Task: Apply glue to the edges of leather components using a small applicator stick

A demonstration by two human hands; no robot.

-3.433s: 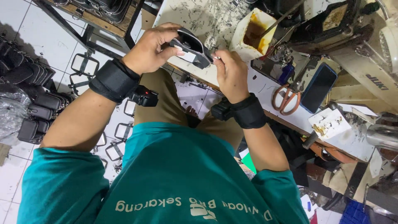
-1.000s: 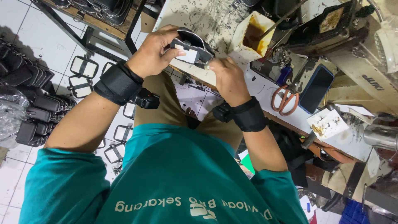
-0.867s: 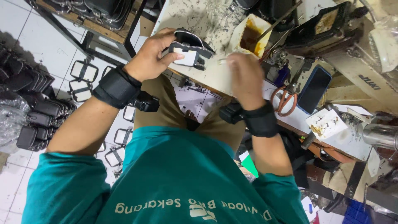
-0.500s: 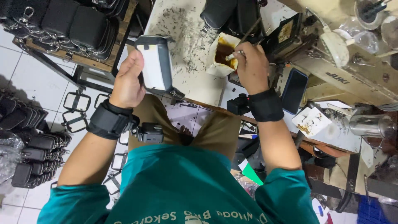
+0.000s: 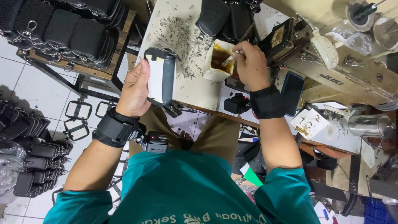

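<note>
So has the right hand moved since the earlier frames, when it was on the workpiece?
Yes. The right hand has left the black-and-white piece held by the left hand and now holds a brush in the glue container.

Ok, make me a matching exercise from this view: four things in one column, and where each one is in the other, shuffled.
Things:
1. pouch piece
2. brush
3. phone
4. finished black pouches

Places:
A. on the wooden rack at upper left
B. held in the left hand
C. tip in the glue tray, held by the right hand
D. beside the right wrist

Pairs: 1-B, 2-C, 3-D, 4-A
</note>
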